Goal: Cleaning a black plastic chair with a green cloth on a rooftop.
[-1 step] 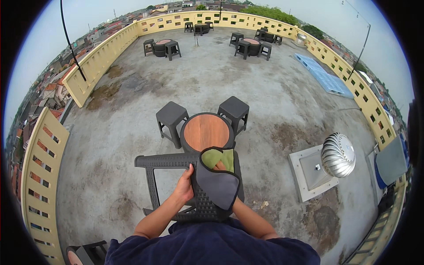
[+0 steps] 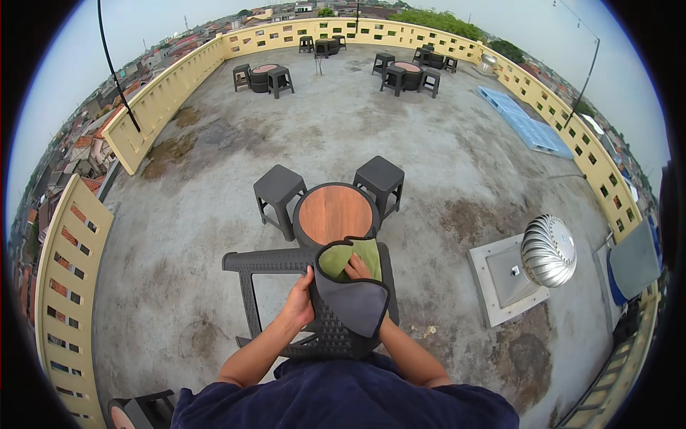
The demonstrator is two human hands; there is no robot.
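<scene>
A dark grey plastic stool (image 2: pixel 266 262) with a woven pattern lies tilted on its side against my body, its legs pointing left. My left hand (image 2: pixel 298 302) grips its near part, thumb up along the edge. Over the stool's right part is a two-sided cloth (image 2: pixel 352 306), green on one face, dark grey on the other, with black edging. My right hand (image 2: pixel 356 267) presses its bent fingers into the green face, while the grey flap hides the wrist and part of the palm.
Just beyond stands a round table (image 2: pixel 334 213) with a wood-look top, and two dark stools (image 2: pixel 279 184) beside it. To the right is a metal turbine vent (image 2: pixel 548 252) on a square base. A blue pallet (image 2: pixel 525 121) lies by the yellow parapet (image 2: pixel 400 32).
My right hand and the cloth have shifted slightly, and more of the right fingers shows on the green face. The stool has moved a little to the right; my left hand keeps its grip.
</scene>
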